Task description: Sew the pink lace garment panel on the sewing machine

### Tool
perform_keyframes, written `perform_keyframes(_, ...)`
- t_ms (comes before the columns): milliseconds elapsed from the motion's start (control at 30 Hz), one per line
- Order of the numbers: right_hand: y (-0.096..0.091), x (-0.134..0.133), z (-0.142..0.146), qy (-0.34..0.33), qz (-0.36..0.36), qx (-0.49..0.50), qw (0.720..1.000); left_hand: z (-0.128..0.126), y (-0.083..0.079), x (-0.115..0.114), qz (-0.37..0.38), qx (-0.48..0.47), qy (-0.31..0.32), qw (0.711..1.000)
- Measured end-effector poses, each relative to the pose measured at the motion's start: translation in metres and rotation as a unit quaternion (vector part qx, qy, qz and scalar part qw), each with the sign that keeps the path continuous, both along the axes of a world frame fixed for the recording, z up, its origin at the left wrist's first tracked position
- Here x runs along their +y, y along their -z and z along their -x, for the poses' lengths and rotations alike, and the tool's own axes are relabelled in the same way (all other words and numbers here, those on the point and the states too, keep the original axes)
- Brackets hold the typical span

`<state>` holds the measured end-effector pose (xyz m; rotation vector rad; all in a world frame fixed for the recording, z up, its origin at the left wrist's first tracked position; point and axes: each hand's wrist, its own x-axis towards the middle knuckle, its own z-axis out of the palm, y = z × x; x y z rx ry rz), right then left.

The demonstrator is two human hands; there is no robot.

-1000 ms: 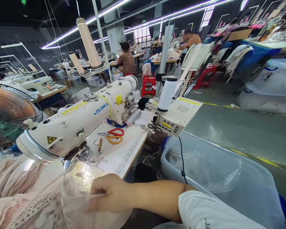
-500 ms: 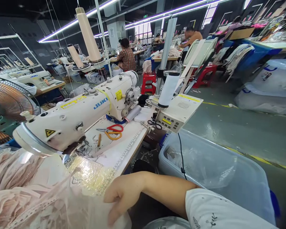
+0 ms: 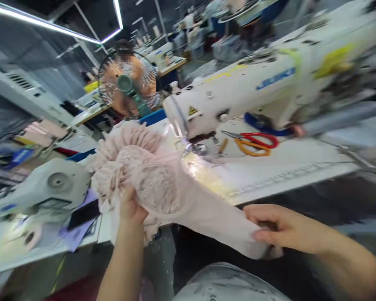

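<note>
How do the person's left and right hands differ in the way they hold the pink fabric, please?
The left hand points upward, gripping the gathered, ruffled bulk of the pink fabric; the right hand lies sideways, pinching its smooth, thin end. The left hand sits higher, near the edge of the table; the right hand is lower, in front of the table. Both are closed on the same fabric, apart from the sewing machine.

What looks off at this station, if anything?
Nothing clearly damaged or spilled. The pink fabric is bunched in a heap and trails off the front edge of the table, but the left hand and right hand grip it. Scissors lie flat by the machine. The frame is blurred, so fine flaws would not show.
</note>
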<state>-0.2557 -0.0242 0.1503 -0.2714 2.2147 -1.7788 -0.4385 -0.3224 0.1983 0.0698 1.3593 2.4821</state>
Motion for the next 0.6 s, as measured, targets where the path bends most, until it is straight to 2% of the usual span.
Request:
perform_keyframes(67,0.010,0.001,0.005,0.014,-0.048,-0.022,0.999,-0.002,-0.006,-0.013,0.008,-0.007,-0.029,1.000)
perform_keyframes(167,0.021,-0.001,0.008,0.019,-0.111,-0.011,0.994,0.001,-0.006,-0.011,0.007,-0.011,-0.022,1.000)
perform_keyframes(267,0.023,-0.003,0.010,0.050,-0.138,0.002,0.989,0.003,-0.002,-0.011,0.002,0.005,-0.028,1.000)
perform_keyframes(433,0.019,-0.003,0.012,0.119,-0.107,0.038,0.986,0.009,0.000,-0.020,0.016,0.014,-0.032,0.999)
perform_keyframes(600,0.005,-0.004,0.011,0.146,-0.067,0.049,0.986,0.017,-0.001,-0.023,0.042,0.037,-0.055,0.997)
